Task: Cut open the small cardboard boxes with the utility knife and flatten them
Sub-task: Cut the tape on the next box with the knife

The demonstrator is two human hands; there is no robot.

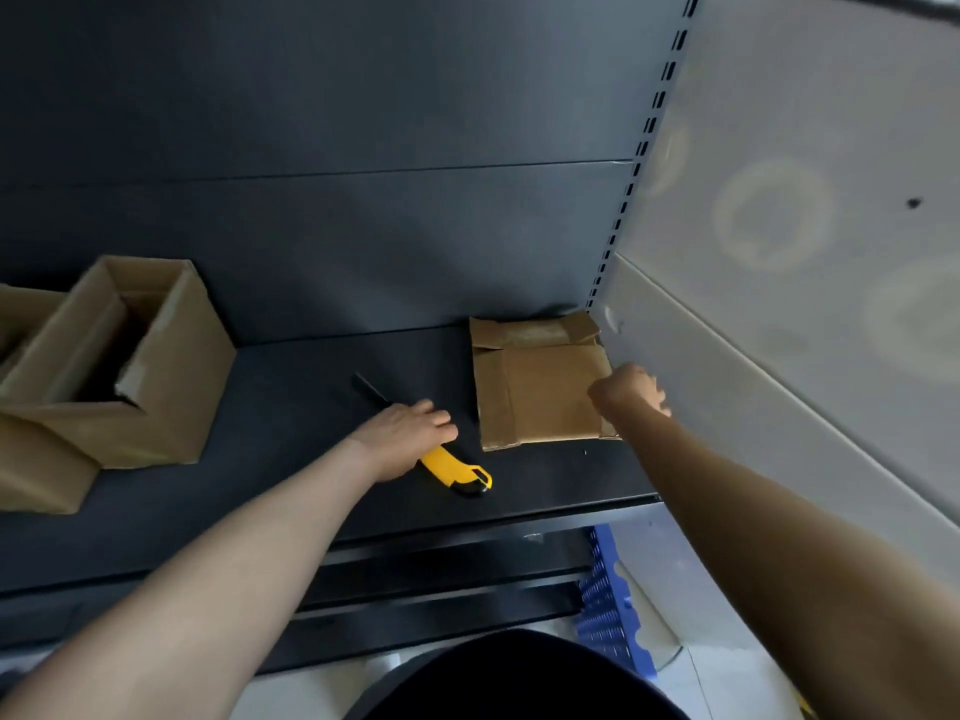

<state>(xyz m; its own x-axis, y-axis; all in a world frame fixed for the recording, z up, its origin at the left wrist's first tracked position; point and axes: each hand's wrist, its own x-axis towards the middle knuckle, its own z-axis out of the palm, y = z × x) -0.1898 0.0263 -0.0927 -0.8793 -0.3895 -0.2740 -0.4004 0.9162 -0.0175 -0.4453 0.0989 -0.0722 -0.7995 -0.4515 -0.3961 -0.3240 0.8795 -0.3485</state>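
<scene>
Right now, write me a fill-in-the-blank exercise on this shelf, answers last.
1. The left hand lies on the ____.
2. The knife has a ____ handle.
3. The open box stands on the knife's ____.
4. The right hand touches the flat box, on the knife's ____.
Missing words: knife; yellow; left; right.
</scene>
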